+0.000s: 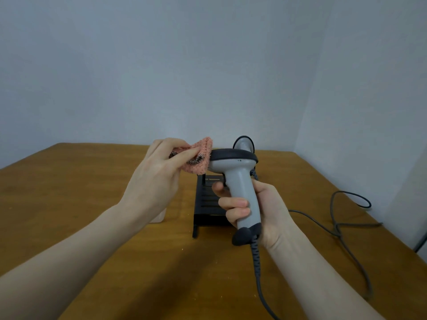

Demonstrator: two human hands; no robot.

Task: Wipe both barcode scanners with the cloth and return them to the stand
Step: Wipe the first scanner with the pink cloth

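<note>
The right hand (251, 209) grips an upright scanner (240, 181) by its handle. The left hand (159, 172) pinches the cloth (201, 155) against the head's left end; the stand (208, 204) sits just behind.

Two scanners (235, 167) (245, 143) (one half hidden), one cloth (199, 155), one stand (209, 204)

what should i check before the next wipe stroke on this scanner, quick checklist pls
1. Right hand grips the handle of the held scanner: ok.
2. Left hand pinches the pink cloth: ok.
3. Cloth meets the scanner's head at its left end: ok.
4. Scan window clean: cannot tell, it faces away from the camera.
5. Second scanner seated on the black stand: cannot tell, mostly hidden behind the held one.
6. Cable hangs free below the handle, no snag on the stand: ok.
</note>
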